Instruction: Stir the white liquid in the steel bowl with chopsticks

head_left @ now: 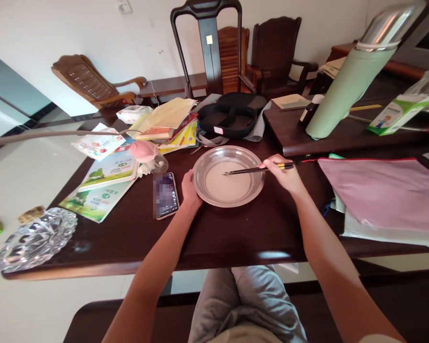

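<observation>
A round metal basin (199, 188) stands on the dark wooden table, with a smooth, pale off-white layer (223, 183) covering its bottom. My left hand (190, 188) grips the basin's left rim, fingers wrapped round its outer side and partly hidden. From the right, my right hand (280, 171) pinches a pair of dark chopsticks (246, 170) with gold-coloured bands near the upper end. Their tips reach over the rim to the pale layer near the middle; whether they dip into it I cannot tell. A phone (166, 195) with a lit screen lies just left of my left hand.
Left are booklets (105, 178), a pink-topped bottle (148, 155) and a cut-glass dish (39, 238). Behind the basin sit an open black case (229, 119) and stacked papers (164, 119). To the right are a green thermos (350, 90), a small box (396, 114) and a pink pouch (379, 190).
</observation>
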The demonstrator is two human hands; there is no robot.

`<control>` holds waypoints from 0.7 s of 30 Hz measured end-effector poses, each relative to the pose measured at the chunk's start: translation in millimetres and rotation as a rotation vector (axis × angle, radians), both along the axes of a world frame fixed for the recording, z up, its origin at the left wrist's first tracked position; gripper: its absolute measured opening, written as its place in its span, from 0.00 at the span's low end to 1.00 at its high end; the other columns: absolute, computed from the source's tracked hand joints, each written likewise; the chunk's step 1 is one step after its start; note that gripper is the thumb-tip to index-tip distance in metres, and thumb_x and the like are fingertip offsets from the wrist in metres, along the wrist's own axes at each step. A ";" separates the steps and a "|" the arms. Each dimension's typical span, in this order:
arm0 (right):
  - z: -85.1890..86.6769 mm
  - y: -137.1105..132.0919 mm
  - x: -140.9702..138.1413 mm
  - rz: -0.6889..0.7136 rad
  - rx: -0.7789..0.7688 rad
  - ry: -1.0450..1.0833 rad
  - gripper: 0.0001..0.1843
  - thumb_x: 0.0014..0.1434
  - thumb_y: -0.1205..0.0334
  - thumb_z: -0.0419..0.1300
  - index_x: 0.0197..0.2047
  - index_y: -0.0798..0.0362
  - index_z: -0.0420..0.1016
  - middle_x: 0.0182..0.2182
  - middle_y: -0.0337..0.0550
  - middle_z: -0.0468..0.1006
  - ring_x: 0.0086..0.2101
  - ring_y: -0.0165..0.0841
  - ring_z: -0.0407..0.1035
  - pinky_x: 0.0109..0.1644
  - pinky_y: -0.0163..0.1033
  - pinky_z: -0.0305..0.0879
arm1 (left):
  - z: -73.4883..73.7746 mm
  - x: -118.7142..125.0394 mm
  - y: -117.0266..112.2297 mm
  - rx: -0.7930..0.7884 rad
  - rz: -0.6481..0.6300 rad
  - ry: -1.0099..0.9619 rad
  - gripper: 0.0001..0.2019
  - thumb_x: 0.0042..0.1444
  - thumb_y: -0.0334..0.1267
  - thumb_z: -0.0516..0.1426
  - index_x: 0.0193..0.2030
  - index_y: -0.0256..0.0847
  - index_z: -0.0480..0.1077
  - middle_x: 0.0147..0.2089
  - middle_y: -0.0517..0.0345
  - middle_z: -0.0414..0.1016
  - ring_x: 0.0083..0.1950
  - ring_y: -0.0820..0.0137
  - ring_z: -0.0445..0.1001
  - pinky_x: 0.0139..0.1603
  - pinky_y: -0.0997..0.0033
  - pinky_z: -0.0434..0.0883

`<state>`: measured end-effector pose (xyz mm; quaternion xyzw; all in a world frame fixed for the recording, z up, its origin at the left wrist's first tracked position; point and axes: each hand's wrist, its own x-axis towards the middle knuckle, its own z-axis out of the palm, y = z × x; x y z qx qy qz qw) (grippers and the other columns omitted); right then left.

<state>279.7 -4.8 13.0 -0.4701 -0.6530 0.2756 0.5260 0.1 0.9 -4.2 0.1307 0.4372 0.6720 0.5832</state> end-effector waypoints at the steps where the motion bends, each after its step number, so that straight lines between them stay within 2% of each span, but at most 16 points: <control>1: 0.7 -0.2 4.1 -0.041 0.002 0.040 0.27 0.60 0.31 0.61 0.27 0.46 0.82 0.29 0.42 0.84 0.37 0.40 0.77 0.51 0.48 0.71 | 0.2 -0.1 -0.1 -0.007 -0.001 0.005 0.10 0.53 0.41 0.59 0.25 0.40 0.74 0.24 0.58 0.76 0.31 0.66 0.75 0.36 0.69 0.74; 3: 2.6 -1.3 10.5 -0.070 -0.013 0.121 0.29 0.60 0.31 0.61 0.24 0.46 0.79 0.26 0.42 0.82 0.34 0.40 0.77 0.50 0.49 0.72 | 1.2 -0.1 -0.4 -0.027 -0.006 0.017 0.10 0.54 0.42 0.59 0.25 0.40 0.74 0.24 0.58 0.76 0.31 0.66 0.75 0.36 0.69 0.74; 5: 4.1 -2.5 10.9 -0.022 -0.046 0.146 0.29 0.60 0.31 0.61 0.23 0.47 0.78 0.25 0.42 0.81 0.32 0.40 0.78 0.49 0.48 0.73 | 2.2 0.2 -0.6 -0.031 -0.002 0.020 0.10 0.54 0.41 0.59 0.25 0.41 0.73 0.25 0.58 0.76 0.32 0.66 0.76 0.37 0.69 0.74; 10: 0.9 -1.8 -6.2 0.141 -0.048 0.005 0.28 0.59 0.30 0.61 0.27 0.47 0.82 0.32 0.45 0.85 0.38 0.41 0.79 0.49 0.47 0.72 | 3.7 1.3 -0.8 -0.040 0.002 0.024 0.12 0.57 0.40 0.56 0.25 0.40 0.72 0.25 0.58 0.76 0.31 0.67 0.75 0.39 0.68 0.74; 12: -1.2 -0.4 -8.0 0.110 -0.021 -0.038 0.27 0.59 0.31 0.61 0.30 0.46 0.84 0.33 0.44 0.86 0.40 0.41 0.78 0.49 0.47 0.72 | 3.9 1.1 -1.0 -0.046 0.008 0.028 0.12 0.58 0.39 0.56 0.25 0.39 0.72 0.25 0.58 0.75 0.31 0.67 0.75 0.40 0.68 0.74; 14: -1.7 0.4 -3.1 0.024 0.006 -0.021 0.26 0.60 0.32 0.61 0.31 0.45 0.84 0.33 0.43 0.85 0.38 0.40 0.77 0.49 0.47 0.71 | 4.1 0.7 -1.3 -0.051 0.002 0.031 0.12 0.58 0.40 0.56 0.25 0.40 0.72 0.25 0.58 0.75 0.32 0.66 0.76 0.41 0.66 0.74; 17: 0.5 -0.2 9.0 -0.077 0.011 0.097 0.27 0.61 0.34 0.61 0.26 0.46 0.82 0.27 0.42 0.82 0.35 0.40 0.77 0.50 0.48 0.71 | 4.6 0.5 -1.7 -0.047 -0.005 0.031 0.11 0.57 0.41 0.58 0.25 0.40 0.72 0.25 0.58 0.75 0.32 0.65 0.76 0.41 0.65 0.74; 19: 2.1 -1.5 12.2 -0.057 -0.019 0.157 0.28 0.61 0.34 0.61 0.23 0.47 0.79 0.25 0.42 0.81 0.33 0.40 0.77 0.49 0.48 0.72 | 4.9 0.8 -1.8 -0.040 -0.003 0.022 0.11 0.56 0.42 0.60 0.26 0.40 0.72 0.25 0.59 0.75 0.31 0.65 0.76 0.41 0.66 0.74; 21: 2.4 -2.4 8.6 0.022 -0.049 0.147 0.27 0.61 0.34 0.62 0.24 0.47 0.80 0.26 0.42 0.82 0.33 0.40 0.78 0.48 0.47 0.72 | 4.8 1.2 -1.5 -0.038 -0.002 0.014 0.11 0.55 0.42 0.60 0.26 0.40 0.72 0.25 0.59 0.75 0.29 0.67 0.75 0.39 0.67 0.73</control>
